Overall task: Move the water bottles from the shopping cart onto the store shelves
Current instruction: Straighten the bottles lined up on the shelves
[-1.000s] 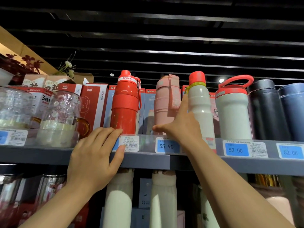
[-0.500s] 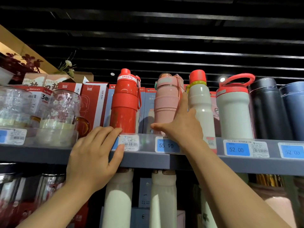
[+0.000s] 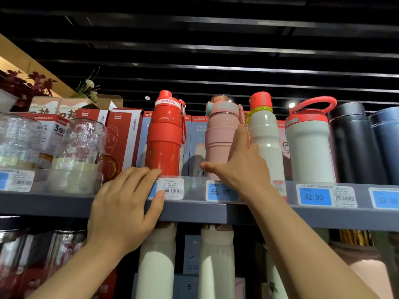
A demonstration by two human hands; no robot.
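A pink water bottle (image 3: 220,134) stands upright on the top shelf (image 3: 54,205), between a red "SPORTS" bottle (image 3: 165,134) and a white bottle with a red cap (image 3: 264,130). My right hand (image 3: 239,167) grips the pink bottle low down, thumb across its base on the left and fingers up its right side. My left hand (image 3: 125,203) rests on the shelf's front edge below the red bottle, fingers laid over the clear rail and thumb on a price tag. No shopping cart is in view.
Right of the white bottle stand a wide white bottle with a red handle (image 3: 308,147), a black flask (image 3: 352,143) and a blue one (image 3: 386,137). Glass jars (image 3: 79,143) and red boxes (image 3: 123,132) fill the left. White bottles (image 3: 155,266) stand on the shelf below.
The pink bottle has turned under my right hand; its strap went from the front to the right side. My right fingers slid from the white bottle onto it. The left hand stayed put.
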